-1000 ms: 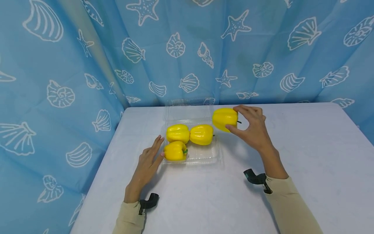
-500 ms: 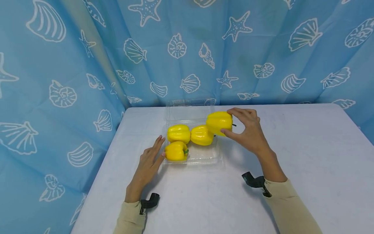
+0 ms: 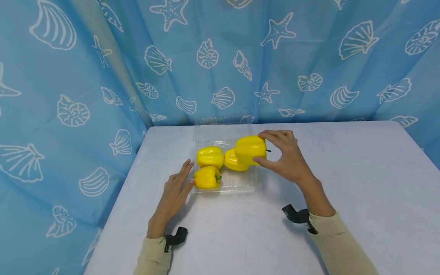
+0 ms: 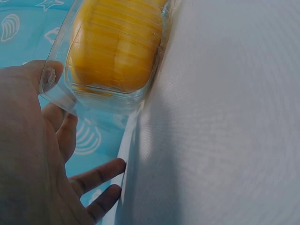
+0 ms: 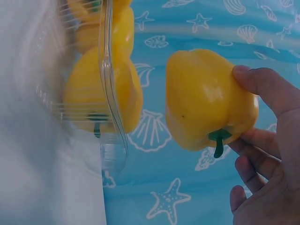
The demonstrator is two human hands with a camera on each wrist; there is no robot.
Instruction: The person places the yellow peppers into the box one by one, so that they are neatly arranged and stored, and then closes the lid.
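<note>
My right hand (image 3: pixel 287 158) holds a yellow bell pepper (image 3: pixel 250 149) with a green stem between thumb and fingertips. In the right wrist view this pepper (image 5: pixel 206 98) hangs above the level of the container's rim. The clear plastic container (image 3: pixel 240 187) stands on the table with its lid hinged back. Inside lie a back-left pepper (image 3: pixel 209 157), a front-left pepper (image 3: pixel 207 178) and another pepper (image 3: pixel 235 160), partly hidden behind the held one. At the container's left side is my left hand (image 3: pixel 173 193), fingers extended. In the left wrist view its thumb (image 4: pixel 52 70) touches the clear rim.
The transparent lid (image 3: pixel 222 133) lies toward the table's back edge. A white cloth covers the table (image 3: pixel 233 236). Behind and to the left hangs a blue curtain (image 3: pixel 192 76) with shell prints. Each wrist bears a black camera mount (image 3: pixel 297 214).
My right hand has carried the held pepper leftward and a little toward me, from beside the container to over its right half. The left hand stays in place.
</note>
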